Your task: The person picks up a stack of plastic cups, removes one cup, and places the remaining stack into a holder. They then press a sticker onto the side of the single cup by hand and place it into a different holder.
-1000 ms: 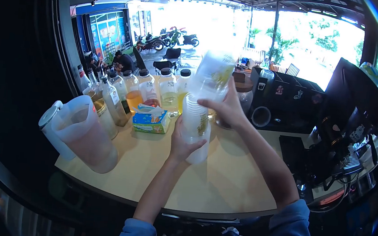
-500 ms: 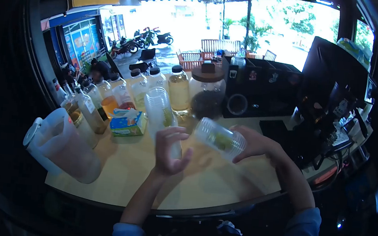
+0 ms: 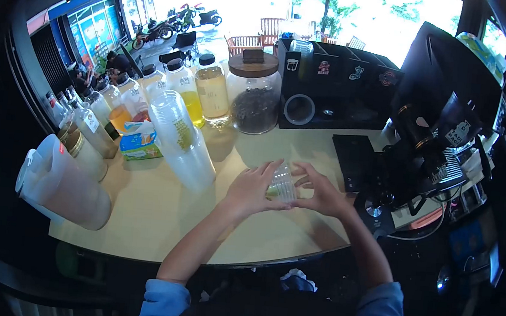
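Observation:
Both hands hold a short stack of clear plastic cups point(image 3: 282, 183) with a green print, tilted above the wooden counter point(image 3: 258, 237). My left hand point(image 3: 251, 188) is wrapped round its left side, and my right hand point(image 3: 320, 191) grips the right side with curved fingers. A tall stack of clear cups point(image 3: 183, 143) stands on the counter to the left of my hands. Behind my hands is a large glass jar point(image 3: 254, 107) of dark contents with a wooden lid.
Two plastic pitchers point(image 3: 72, 190) stand at the left, near a tissue box point(image 3: 139, 146) and several bottles point(image 3: 181, 88). A black organizer point(image 3: 343, 85), a flat black device point(image 3: 352, 160) and a coffee machine point(image 3: 422, 155) occupy the right. People sit outside, back left.
My left hand has moved right and closed on the cups that my right hand held alone. The cups are now more upright. The camera view has shifted.

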`<act>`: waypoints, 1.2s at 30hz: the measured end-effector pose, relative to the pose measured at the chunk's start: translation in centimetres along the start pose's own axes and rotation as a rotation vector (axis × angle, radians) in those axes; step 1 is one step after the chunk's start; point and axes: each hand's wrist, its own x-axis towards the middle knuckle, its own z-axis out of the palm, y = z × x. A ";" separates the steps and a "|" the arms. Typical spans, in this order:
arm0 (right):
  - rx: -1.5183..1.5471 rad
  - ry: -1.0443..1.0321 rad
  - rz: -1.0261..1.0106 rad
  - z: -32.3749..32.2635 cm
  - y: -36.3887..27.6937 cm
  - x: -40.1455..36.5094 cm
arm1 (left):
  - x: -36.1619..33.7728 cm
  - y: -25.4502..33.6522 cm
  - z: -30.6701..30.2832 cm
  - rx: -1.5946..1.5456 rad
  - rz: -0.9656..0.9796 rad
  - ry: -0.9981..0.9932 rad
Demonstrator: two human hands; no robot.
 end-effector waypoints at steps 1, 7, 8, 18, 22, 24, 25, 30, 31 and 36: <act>0.153 -0.015 0.010 0.6 0.9 -0.2 | 0.0 0.0 0.0 -0.012 -0.011 0.011; 0.786 0.033 0.120 2.6 1.9 -0.8 | 0.5 0.8 -0.8 -0.062 -0.125 -0.028; 0.737 0.043 0.110 2.5 2.0 -0.7 | 0.5 0.9 -0.8 -0.078 -0.143 -0.033; 0.462 0.311 0.116 1.9 3.3 -1.5 | 1.0 1.0 -0.8 -0.062 -0.221 -0.050; 0.537 0.383 0.165 0.1 3.1 -2.0 | 1.2 0.5 -0.9 -0.108 -0.203 -0.060; 0.612 0.406 0.116 -0.1 1.9 -2.2 | 1.4 0.4 -0.9 -0.119 -0.191 -0.072; 0.613 0.412 0.117 0.1 2.2 -2.1 | 1.4 0.4 -0.9 -0.100 -0.178 -0.067; 0.448 0.300 0.051 1.2 2.8 -1.4 | 1.1 0.2 -0.4 -0.123 -0.013 0.037; 0.447 0.300 0.050 1.3 2.3 -1.2 | 1.1 0.8 -0.6 -0.104 -0.030 0.026; 0.411 0.177 0.007 1.5 0.7 -0.8 | 1.3 1.9 0.3 -0.008 -0.017 0.128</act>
